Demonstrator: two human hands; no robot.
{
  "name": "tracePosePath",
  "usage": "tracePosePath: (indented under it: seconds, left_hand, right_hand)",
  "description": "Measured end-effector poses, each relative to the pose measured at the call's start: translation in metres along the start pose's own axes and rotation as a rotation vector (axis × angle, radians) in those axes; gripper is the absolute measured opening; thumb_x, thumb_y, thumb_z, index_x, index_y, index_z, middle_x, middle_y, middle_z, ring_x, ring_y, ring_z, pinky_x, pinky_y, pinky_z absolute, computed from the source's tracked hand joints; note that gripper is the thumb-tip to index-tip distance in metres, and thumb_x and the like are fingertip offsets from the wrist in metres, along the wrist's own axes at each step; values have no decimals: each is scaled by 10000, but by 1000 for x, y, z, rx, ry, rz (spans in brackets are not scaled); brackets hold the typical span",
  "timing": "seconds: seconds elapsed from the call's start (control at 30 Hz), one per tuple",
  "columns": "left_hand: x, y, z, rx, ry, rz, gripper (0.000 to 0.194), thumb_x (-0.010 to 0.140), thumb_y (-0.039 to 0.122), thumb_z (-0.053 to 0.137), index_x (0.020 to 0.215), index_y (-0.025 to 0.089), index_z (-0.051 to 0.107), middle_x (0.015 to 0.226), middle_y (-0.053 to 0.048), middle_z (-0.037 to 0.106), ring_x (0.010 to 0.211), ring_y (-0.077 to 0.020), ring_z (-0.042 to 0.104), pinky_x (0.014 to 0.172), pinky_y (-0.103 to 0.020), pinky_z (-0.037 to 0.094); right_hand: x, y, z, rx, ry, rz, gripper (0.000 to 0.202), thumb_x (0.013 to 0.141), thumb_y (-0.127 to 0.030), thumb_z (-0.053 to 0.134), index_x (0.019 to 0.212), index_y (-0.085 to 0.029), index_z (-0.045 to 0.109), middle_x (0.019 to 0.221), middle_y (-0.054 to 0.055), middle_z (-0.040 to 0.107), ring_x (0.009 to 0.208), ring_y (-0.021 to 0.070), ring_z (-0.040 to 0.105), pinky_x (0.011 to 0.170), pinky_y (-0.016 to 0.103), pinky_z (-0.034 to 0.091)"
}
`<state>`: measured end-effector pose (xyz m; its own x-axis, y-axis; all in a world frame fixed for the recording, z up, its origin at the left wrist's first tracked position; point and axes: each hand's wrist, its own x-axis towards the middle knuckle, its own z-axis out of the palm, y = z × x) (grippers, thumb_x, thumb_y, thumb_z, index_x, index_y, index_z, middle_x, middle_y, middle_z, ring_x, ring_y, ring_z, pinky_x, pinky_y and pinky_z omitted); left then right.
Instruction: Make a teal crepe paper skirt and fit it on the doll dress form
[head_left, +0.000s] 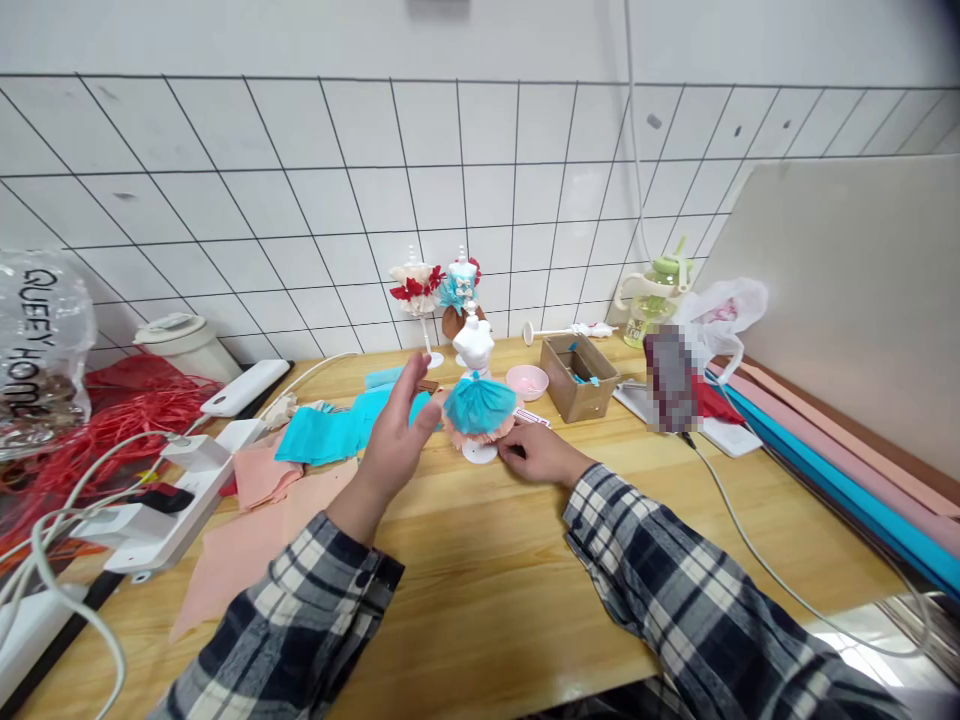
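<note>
A small white mannequin (pixel 474 343) stands upright on the wooden table, wearing a blue paper skirt (pixel 480 404) over a peach ruffled layer (pixel 491 434). Its round white base (pixel 479 452) shows below. My right hand (pixel 541 453) is curled at the right lower edge of the skirt, its fingertips bunched against the peach layer; what they pinch is too small to make out. To the left of the skirt my left hand (pixel 391 440) is raised with fingers extended and thumb apart, holding nothing. Blue paper (pixel 322 436) and peach paper (pixel 240 560) lie left of it.
Two decorated mannequins (pixel 414 290) stand by the tiled wall. A pink bowl (pixel 527 382), a cardboard box (pixel 581 395) and a green bottle (pixel 651 300) are at the back right. A power strip (pixel 176 500), cables and red shredded paper (pixel 127 440) occupy the left.
</note>
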<state>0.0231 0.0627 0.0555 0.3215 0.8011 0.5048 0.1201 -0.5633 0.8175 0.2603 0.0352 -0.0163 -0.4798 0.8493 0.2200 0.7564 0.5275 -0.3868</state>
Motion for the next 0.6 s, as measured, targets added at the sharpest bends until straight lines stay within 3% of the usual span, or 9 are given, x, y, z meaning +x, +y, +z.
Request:
tracePosePath:
  seconds: [0.03, 0.1, 0.17, 0.23, 0.33, 0.4, 0.5, 0.6]
  left_hand:
    - [10, 10, 0, 26, -13, -21, 686, 865, 541, 554, 1460, 251, 370, 1543, -107, 355, 1431, -280, 285, 1157, -455, 216]
    - [29, 24, 3, 23, -148, -54, 655, 832, 528, 611, 1407, 253, 461, 1509, -94, 417, 1426, -303, 292, 1140, -461, 255]
    - [41, 30, 9, -41, -282, -76, 630, 814, 536, 628, 1354, 231, 523, 1435, -98, 513, 1367, -315, 394, 1090, -450, 346]
    - [45, 28, 13, -49, -307, -133, 588, 790, 546, 649, 1265, 203, 601, 1314, -103, 618, 1243, -327, 526, 1016, -453, 425]
    - [44, 24, 12, 9, -231, -240, 507, 695, 517, 751, 1067, 176, 705, 1110, -103, 718, 1098, -342, 609, 945, -470, 466]
    - [43, 25, 6, -20, -150, -304, 499, 631, 488, 806, 995, 159, 719, 1022, -101, 737, 1028, -326, 636, 912, -454, 483]
    - [43, 32, -1, -95, 27, -370, 482, 581, 467, 836, 915, 144, 709, 929, -80, 734, 910, -262, 654, 837, -384, 509]
    - [45, 35, 0, -99, 163, -358, 442, 563, 439, 847, 864, 158, 685, 863, -38, 709, 821, -206, 639, 766, -323, 512]
  right_hand:
    - [0, -1, 0, -2, 1, 7, 195, 818, -146, 500, 744, -164, 679, 818, 52, 713, 799, 183, 595, 748, 284, 412]
    - [0, -5, 0, -3, -1, 14, 209, 826, -150, 486, 762, -167, 685, 824, 50, 713, 791, 180, 595, 743, 280, 415]
    - [1, -10, -2, -9, -18, 5, 214, 823, -147, 481, 785, -174, 690, 826, 46, 712, 801, 181, 599, 769, 285, 420]
    - [1, -14, -4, -29, -58, -20, 210, 806, -140, 484, 778, -178, 689, 806, 44, 707, 803, 185, 600, 809, 298, 418]
    - [0, -16, -5, -42, -68, -25, 183, 798, -154, 502, 774, -173, 682, 832, 61, 700, 844, 192, 598, 830, 301, 410]
    - [-2, -16, -4, -5, 23, 30, 160, 806, -177, 516, 797, -171, 676, 850, 67, 690, 855, 191, 592, 786, 288, 410]
    - [-6, -20, -2, 212, 338, 207, 124, 800, -205, 525, 753, -167, 634, 723, 33, 628, 715, 158, 552, 659, 266, 391]
    - [-7, -32, -4, 753, 597, 350, 182, 834, -297, 504, 749, -165, 596, 638, -13, 531, 544, 100, 450, 517, 231, 344]
